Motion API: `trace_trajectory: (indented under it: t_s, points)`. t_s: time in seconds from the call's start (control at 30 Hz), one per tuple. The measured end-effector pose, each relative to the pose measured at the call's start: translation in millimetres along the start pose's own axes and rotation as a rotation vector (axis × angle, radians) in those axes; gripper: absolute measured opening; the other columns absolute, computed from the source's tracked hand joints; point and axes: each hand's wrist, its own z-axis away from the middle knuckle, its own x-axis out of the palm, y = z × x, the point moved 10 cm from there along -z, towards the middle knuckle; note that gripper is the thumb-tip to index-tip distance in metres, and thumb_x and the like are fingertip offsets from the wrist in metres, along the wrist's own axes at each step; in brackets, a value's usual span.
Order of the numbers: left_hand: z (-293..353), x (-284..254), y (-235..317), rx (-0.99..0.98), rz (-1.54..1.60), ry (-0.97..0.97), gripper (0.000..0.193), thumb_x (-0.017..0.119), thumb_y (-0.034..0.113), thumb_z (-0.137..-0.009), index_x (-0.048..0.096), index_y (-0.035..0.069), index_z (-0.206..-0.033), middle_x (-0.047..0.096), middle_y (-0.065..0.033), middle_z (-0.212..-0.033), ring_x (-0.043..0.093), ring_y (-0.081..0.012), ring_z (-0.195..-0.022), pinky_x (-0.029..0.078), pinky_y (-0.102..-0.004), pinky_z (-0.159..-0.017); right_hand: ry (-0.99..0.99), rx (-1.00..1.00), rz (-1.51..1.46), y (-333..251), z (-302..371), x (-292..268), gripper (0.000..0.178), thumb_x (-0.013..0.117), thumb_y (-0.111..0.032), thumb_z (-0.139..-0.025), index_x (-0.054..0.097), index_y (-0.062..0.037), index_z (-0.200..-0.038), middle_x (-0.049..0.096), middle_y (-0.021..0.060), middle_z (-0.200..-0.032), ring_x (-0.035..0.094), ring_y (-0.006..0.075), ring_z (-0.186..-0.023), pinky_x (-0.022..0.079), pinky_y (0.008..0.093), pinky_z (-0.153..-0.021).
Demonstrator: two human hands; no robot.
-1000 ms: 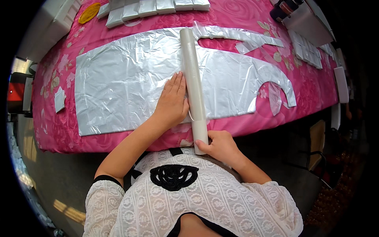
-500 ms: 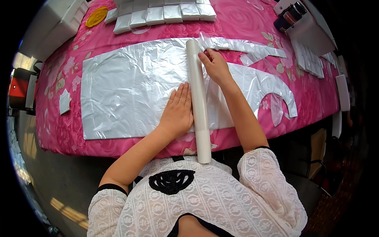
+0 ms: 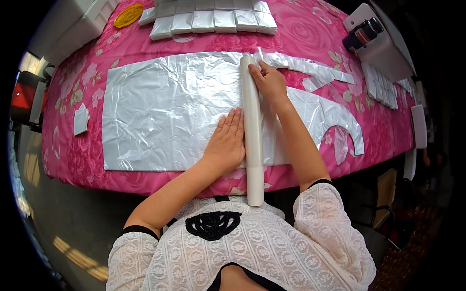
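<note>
A stack of silvery translucent plastic bags (image 3: 160, 111) lies flat on a pink flowered tablecloth, its handle cut-outs toward the right. Across it rests a long pale roll (image 3: 252, 121), pointing toward me, its near end jutting past the table edge. My left hand (image 3: 227, 138) presses flat on the plastic with straight fingers, its fingertips beside the roll's left side. Near the roll's far end, my right hand (image 3: 269, 82) has bent fingers, with the thumb touching the roll. Whatever lies under those bent fingers is hidden.
Rows of small folded silvery packets (image 3: 213, 20) sit at the far side, by a yellow round item (image 3: 128, 16). White boxes (image 3: 73, 29) stand far left. To the right are a dark bottle (image 3: 362, 34) and more packets (image 3: 379, 85). Small white squares (image 3: 81, 120) lie left.
The roll and both hands have shifted slightly to the right over the plastic. My view has tilted a little as well.
</note>
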Motion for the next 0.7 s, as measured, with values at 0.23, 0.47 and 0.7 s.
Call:
trace_trajectory:
  t_s: [0.23, 0.47, 0.7]
  points:
    - [-1.3, -1.9, 1.5, 0.009, 0.023, 0.022, 0.057, 0.035, 0.018, -0.081, 0.027, -0.014, -0.128, 0.027, -0.0286, -0.135, 0.023, -0.037, -0.129, 0.013, -0.0436, -0.107, -0.454, 0.001, -0.803, -54.4, -15.4, 11.7, 0.07, 0.055, -0.037, -0.085, 0.022, -0.002, -0.136, 0.036, -0.0053, -0.052, 0.027, 0.003, -0.042, 0.022, 0.0203, -0.04]
    - [3.5, 13.1, -6.1, -0.035, 0.155, -0.242, 0.057, 0.04, 0.018, -0.078, 0.032, -0.014, -0.125, 0.032, -0.0291, -0.131, 0.026, -0.0386, -0.127, 0.016, -0.0459, -0.106, -0.891, -0.164, -0.714, -192.7, 63.7, 141.4, 0.072, 0.061, -0.032, -0.081, 0.025, 0.0023, -0.133, 0.048, 0.0002, -0.058, 0.039, 0.0075, -0.047, 0.03, 0.0214, -0.043]
    - [-3.7, 11.8, 1.5, 0.071, -0.098, 0.144, 0.059, 0.041, 0.022, -0.083, 0.027, -0.01, -0.13, 0.026, -0.0241, -0.138, 0.024, -0.0348, -0.13, 0.017, -0.0456, -0.106, -1.143, -0.14, -0.432, -239.1, 160.5, 255.4, 0.083, 0.059, -0.026, -0.076, 0.011, 0.0066, -0.135, 0.063, 0.0126, -0.075, 0.059, 0.0206, -0.068, 0.047, 0.0305, -0.063]
